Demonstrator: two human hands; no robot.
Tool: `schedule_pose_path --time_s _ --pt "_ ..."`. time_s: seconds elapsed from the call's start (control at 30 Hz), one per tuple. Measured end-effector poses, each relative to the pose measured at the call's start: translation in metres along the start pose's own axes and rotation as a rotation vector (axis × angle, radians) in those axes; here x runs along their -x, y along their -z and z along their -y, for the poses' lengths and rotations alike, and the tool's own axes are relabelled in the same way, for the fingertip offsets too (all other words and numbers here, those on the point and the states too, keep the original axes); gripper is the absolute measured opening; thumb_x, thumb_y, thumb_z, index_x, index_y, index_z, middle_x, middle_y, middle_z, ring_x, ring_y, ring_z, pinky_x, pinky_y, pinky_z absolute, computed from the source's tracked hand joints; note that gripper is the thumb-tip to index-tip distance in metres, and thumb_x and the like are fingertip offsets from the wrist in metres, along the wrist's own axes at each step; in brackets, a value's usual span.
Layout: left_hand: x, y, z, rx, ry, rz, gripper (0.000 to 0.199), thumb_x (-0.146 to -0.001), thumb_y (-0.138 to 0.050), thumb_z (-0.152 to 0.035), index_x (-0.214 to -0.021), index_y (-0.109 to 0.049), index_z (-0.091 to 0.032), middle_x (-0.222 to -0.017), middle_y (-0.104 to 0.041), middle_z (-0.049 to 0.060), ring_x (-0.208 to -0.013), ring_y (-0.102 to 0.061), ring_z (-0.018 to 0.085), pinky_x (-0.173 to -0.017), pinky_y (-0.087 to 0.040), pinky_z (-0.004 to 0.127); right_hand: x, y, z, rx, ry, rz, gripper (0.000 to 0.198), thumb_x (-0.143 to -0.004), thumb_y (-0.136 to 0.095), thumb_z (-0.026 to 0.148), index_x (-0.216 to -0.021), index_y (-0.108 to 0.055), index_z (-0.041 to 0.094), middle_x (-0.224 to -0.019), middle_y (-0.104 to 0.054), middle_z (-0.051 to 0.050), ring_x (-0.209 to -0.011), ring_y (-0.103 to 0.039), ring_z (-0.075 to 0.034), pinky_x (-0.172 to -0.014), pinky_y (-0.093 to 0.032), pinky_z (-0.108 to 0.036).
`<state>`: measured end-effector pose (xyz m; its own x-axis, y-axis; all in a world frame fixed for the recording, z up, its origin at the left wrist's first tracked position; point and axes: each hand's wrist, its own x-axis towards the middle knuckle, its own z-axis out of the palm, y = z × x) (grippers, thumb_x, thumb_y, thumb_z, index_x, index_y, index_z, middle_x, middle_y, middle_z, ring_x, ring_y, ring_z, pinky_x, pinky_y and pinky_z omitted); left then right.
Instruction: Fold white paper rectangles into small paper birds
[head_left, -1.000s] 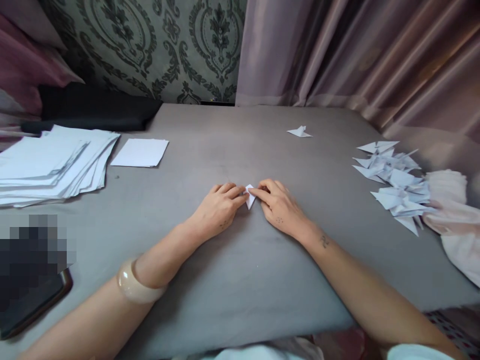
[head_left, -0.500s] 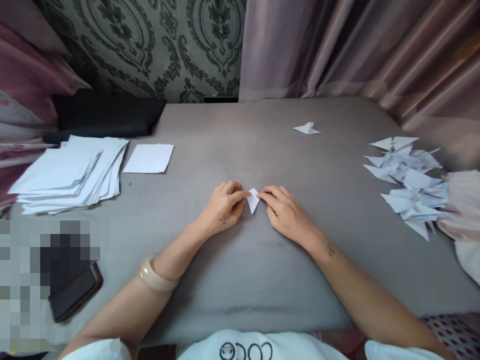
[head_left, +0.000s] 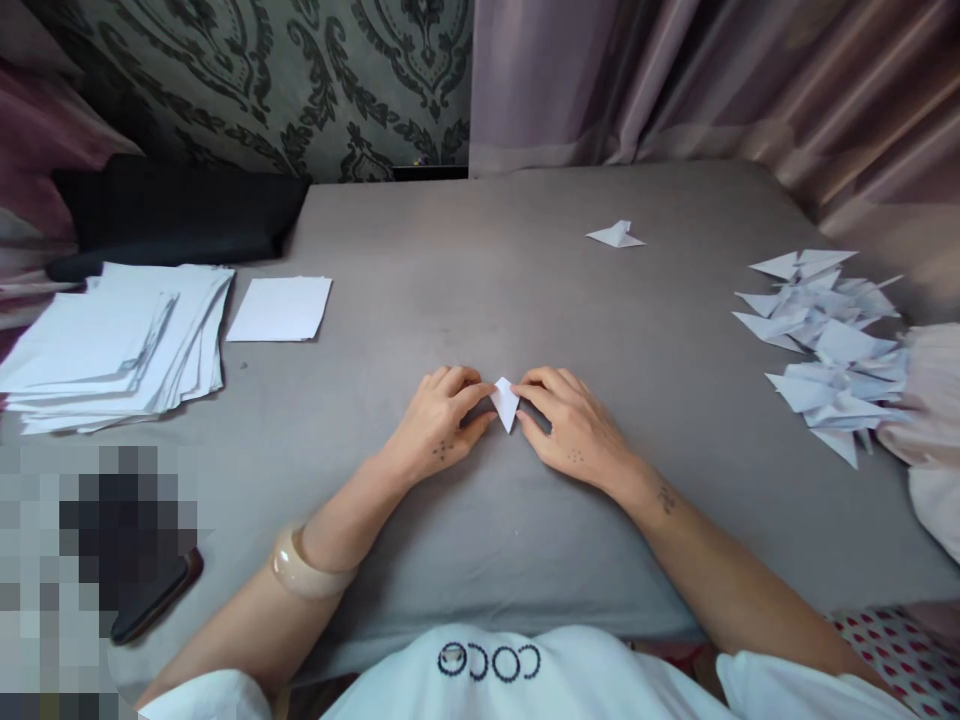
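A small folded white paper [head_left: 505,404], kite-shaped with its long point toward me, lies on the grey cloth between my hands. My left hand [head_left: 448,415] has its index finger and thumb closed on the paper's left edge. From the other side, my right hand [head_left: 564,420] touches the right edge with its fingertips, the thumb resting lower by the same side. Both hands rest low on the cloth, and the paper's underside is hidden.
A pile of folded paper cranes [head_left: 829,345] lies at the right, and one crane [head_left: 619,235] sits alone at the back. Left stand a square paper stack [head_left: 281,309] and larger loose sheets [head_left: 120,345]. A phone [head_left: 157,600] lies front left, near a black cloth-like bundle [head_left: 180,210].
My right thumb has come in closer to the paper's lower right edge. The view has tilted down slightly; the paper stays in nearly the same place.
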<state>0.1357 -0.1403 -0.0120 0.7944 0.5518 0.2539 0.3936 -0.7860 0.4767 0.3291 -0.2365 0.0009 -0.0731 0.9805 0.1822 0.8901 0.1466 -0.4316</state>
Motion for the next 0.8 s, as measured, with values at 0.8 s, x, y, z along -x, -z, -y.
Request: schedule_pose_path --time_s 0.8 --pt "-0.006 -0.002 -0.001 0.038 0.07 -0.018 0.027 -0.092 -0.058 -0.04 -0.103 -0.069 -0.018 -0.1 -0.065 0.009 -0.087 -0.056 0.02 -0.08 -0.044 0.035 -0.008 -0.007 -0.007 -0.078 -0.027 -0.09 0.021 -0.095 -0.048 0.024 -0.096 -0.069 0.022 -0.1 -0.067 -0.006 -0.093 -0.058 -0.021 -0.084 -0.049 -0.037"
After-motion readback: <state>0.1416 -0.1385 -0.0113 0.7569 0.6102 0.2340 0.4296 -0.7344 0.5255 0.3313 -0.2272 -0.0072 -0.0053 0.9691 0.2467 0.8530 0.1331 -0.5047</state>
